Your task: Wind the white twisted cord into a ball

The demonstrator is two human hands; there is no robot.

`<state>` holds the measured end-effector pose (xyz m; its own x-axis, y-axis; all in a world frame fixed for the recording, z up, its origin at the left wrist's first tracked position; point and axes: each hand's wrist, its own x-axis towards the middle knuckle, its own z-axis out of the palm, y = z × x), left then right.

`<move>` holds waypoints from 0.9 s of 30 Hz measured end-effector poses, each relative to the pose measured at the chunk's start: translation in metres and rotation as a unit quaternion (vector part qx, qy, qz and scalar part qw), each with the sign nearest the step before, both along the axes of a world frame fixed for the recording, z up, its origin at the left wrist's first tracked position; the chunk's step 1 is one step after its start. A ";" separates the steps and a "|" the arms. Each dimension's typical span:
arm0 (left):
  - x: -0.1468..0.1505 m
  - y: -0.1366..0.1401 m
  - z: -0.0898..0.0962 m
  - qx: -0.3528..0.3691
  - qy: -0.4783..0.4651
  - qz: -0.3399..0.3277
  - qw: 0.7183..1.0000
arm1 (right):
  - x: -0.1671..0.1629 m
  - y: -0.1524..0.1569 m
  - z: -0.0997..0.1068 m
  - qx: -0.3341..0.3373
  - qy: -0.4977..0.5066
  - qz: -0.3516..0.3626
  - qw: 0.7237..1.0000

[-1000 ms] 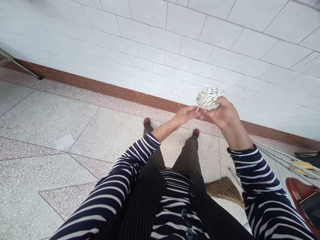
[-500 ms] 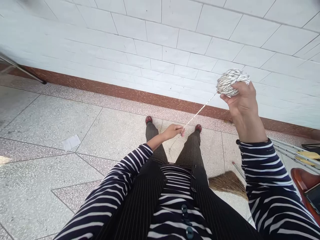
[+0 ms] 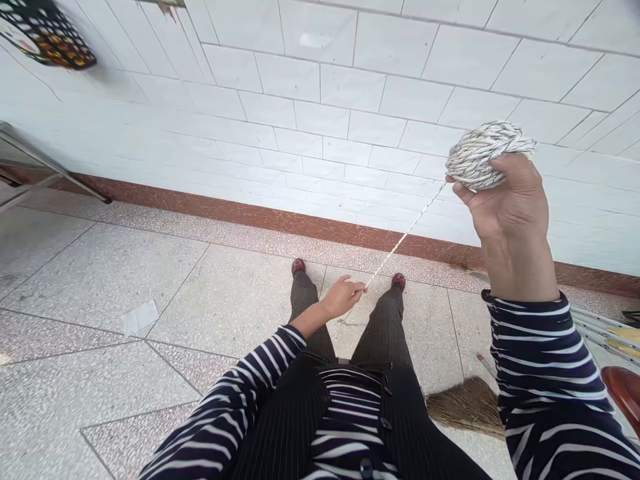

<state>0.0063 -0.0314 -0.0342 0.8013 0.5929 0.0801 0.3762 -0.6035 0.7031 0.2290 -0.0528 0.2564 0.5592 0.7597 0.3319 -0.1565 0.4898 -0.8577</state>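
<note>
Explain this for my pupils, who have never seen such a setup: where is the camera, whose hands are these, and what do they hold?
There is no machine here: these are a person's own bare hands, seen by a camera worn on the head, looking forward and down. The right hand holds up a ball of white cord; the left hand pinches a strand running from it. On the floor lie a flat white piece and a brown broom.

No readable text or labels
</note>
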 end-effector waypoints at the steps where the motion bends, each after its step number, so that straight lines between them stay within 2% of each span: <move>1: -0.001 -0.001 -0.004 0.010 0.013 -0.001 1.000 | 0.000 0.001 0.001 0.000 -0.001 0.006 1.000; 4: -0.005 0.001 -0.017 0.003 0.050 0.035 0.998 | -0.006 0.000 0.000 -0.008 0.003 0.026 1.000; 6: -0.008 0.006 -0.023 -0.047 0.055 0.057 0.996 | -0.011 -0.002 -0.002 -0.013 0.015 0.037 0.999; 9: -0.012 0.019 -0.023 -0.141 0.007 0.084 0.986 | -0.012 -0.007 -0.005 0.003 0.027 0.035 0.999; 11: -0.013 0.028 -0.019 -0.167 -0.030 0.113 0.979 | -0.008 -0.011 -0.005 0.028 0.020 0.026 0.999; 14: -0.014 0.042 -0.014 -0.162 -0.036 0.133 0.977 | 0.003 -0.020 -0.004 0.042 0.014 0.009 0.999; 17: -0.019 0.050 -0.017 -0.135 0.023 0.129 0.982 | 0.012 -0.032 -0.002 0.040 0.009 -0.020 0.999; 23: -0.028 0.031 -0.035 -0.140 0.078 0.130 0.979 | 0.015 -0.057 0.006 0.124 -0.073 -0.072 0.987; 25: -0.026 0.027 -0.033 -0.142 0.074 0.129 0.979 | 0.014 -0.061 0.006 0.129 -0.079 -0.078 0.985; 27: -0.020 0.034 -0.023 -0.143 0.063 0.131 0.979 | 0.015 -0.063 0.005 0.109 -0.076 -0.098 0.986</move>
